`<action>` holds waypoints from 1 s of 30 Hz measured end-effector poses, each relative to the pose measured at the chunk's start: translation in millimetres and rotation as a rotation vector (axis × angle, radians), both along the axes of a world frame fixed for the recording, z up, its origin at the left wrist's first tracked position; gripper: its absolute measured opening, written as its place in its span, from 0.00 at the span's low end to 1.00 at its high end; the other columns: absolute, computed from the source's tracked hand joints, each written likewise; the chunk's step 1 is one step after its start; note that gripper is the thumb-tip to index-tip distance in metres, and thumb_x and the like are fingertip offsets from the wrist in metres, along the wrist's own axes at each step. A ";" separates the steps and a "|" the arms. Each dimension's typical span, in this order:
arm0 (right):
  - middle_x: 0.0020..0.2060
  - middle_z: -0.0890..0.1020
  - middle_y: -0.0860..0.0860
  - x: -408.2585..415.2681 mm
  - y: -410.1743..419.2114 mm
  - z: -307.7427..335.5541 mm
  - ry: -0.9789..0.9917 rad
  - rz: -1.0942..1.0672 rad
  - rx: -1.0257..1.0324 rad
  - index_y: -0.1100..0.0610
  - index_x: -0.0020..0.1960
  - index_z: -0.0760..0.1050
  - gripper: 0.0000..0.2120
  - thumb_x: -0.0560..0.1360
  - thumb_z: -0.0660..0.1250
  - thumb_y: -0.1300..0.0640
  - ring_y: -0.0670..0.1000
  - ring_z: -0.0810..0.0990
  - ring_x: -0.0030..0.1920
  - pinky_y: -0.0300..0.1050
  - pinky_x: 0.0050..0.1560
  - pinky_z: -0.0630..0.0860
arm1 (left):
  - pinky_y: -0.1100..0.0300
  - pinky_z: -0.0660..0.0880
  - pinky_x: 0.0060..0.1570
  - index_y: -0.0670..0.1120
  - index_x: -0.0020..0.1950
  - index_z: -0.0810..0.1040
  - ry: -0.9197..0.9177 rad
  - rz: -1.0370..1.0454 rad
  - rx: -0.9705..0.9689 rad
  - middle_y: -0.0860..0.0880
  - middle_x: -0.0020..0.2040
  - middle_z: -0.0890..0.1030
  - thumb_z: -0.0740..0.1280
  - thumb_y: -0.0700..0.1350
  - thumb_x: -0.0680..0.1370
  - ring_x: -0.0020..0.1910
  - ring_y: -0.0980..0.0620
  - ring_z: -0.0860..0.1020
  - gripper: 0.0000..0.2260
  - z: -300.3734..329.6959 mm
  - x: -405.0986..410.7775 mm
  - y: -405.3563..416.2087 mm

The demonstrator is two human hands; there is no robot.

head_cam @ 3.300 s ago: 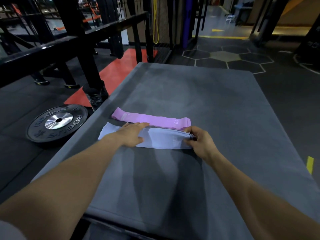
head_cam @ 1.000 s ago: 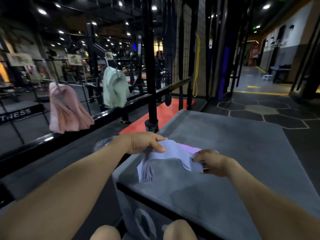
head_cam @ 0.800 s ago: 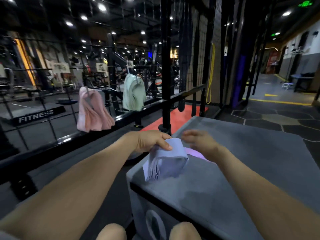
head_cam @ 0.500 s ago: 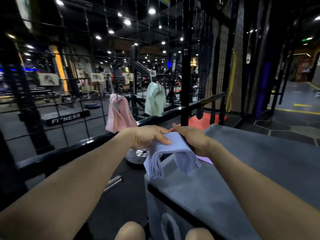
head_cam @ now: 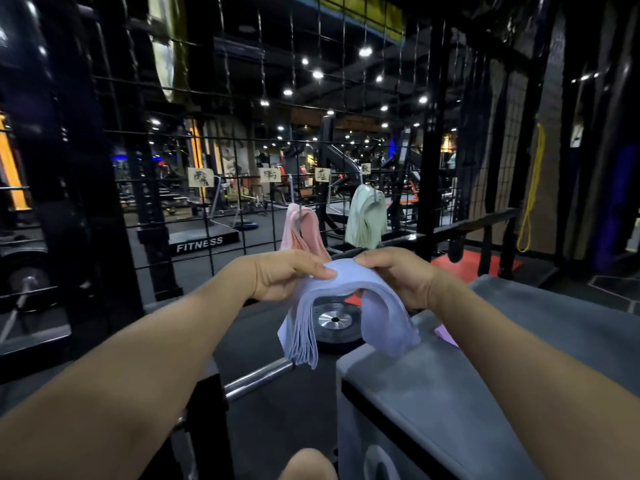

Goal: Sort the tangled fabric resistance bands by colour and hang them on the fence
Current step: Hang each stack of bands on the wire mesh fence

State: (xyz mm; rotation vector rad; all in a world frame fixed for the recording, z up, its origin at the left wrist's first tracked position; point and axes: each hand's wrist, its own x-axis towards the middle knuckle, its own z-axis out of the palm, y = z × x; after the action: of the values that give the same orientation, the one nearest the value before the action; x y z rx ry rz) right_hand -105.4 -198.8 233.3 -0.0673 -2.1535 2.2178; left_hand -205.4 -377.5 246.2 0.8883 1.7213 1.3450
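Behind the fence, pink bands and green bands hang; nearer, left hand and right hand together pinch the draped lilac bands between them.

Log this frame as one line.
stage: carrying to fence | left hand: holds blue bands | right hand: holds same bundle | hung: pink bands, green bands | left on box: purple band

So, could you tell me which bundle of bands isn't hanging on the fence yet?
The pale blue bundle, held by both hands; the pink and green bundles already hang.
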 end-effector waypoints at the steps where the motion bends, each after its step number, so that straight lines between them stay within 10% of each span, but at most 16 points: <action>1: 0.46 0.73 0.63 -1.8 -3.6 2.0 -0.001 0.011 0.008 0.75 0.62 0.69 0.29 0.67 0.67 0.57 0.57 0.72 0.42 0.48 0.47 0.71 | 0.63 0.80 0.44 0.41 0.45 0.84 0.000 0.011 -0.001 0.45 0.41 0.84 0.71 0.42 0.64 0.38 0.53 0.82 0.11 3.6 1.6 -5.9; 6: 0.36 0.76 0.58 -13.3 -17.2 7.8 0.029 0.047 -0.024 0.72 0.59 0.74 0.17 0.76 0.61 0.61 0.52 0.75 0.34 0.42 0.36 0.76 | 0.65 0.77 0.29 0.41 0.35 0.84 -0.012 0.115 0.016 0.46 0.32 0.83 0.66 0.37 0.71 0.29 0.54 0.81 0.07 16.8 8.2 -30.7; 13: 0.26 0.78 0.54 -30.1 -40.7 16.3 0.038 0.057 -0.019 0.65 0.41 0.78 0.08 0.75 0.64 0.62 0.50 0.75 0.27 0.41 0.33 0.75 | 0.63 0.80 0.39 0.40 0.42 0.84 0.014 0.196 -0.026 0.44 0.39 0.84 0.68 0.39 0.67 0.35 0.51 0.82 0.08 26.8 -0.7 -60.5; 20: 0.29 0.77 0.55 -62.5 -73.6 33.3 0.121 0.171 -0.050 0.62 0.38 0.80 0.06 0.69 0.70 0.59 0.53 0.74 0.32 0.52 0.50 0.70 | 0.65 0.76 0.33 0.39 0.46 0.82 0.023 0.390 0.180 0.45 0.36 0.81 0.68 0.39 0.64 0.32 0.53 0.79 0.12 38.6 -15.1 -86.9; 26: 0.33 0.76 0.52 -85.3 -94.5 42.9 0.174 0.161 -0.015 0.58 0.44 0.74 0.05 0.76 0.66 0.57 0.46 0.77 0.27 0.38 0.28 0.75 | 0.65 0.73 0.31 0.38 0.48 0.78 -0.005 0.489 0.232 0.48 0.30 0.81 0.68 0.38 0.67 0.25 0.54 0.76 0.11 54.4 -26.7 -98.9; 30: 0.42 0.80 0.49 -96.8 -97.0 41.2 0.345 0.021 0.063 0.53 0.44 0.76 0.03 0.74 0.66 0.60 0.49 0.76 0.47 0.49 0.56 0.71 | 0.63 0.77 0.31 0.39 0.47 0.77 -0.005 0.585 0.203 0.46 0.31 0.82 0.63 0.39 0.75 0.25 0.52 0.78 0.05 62.5 -39.1 -100.8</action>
State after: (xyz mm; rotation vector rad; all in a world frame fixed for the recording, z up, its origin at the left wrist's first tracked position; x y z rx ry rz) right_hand -202.2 -295.9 274.6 0.3176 -2.0366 1.9917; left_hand -244.5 -478.3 308.7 0.4924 1.9487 1.9236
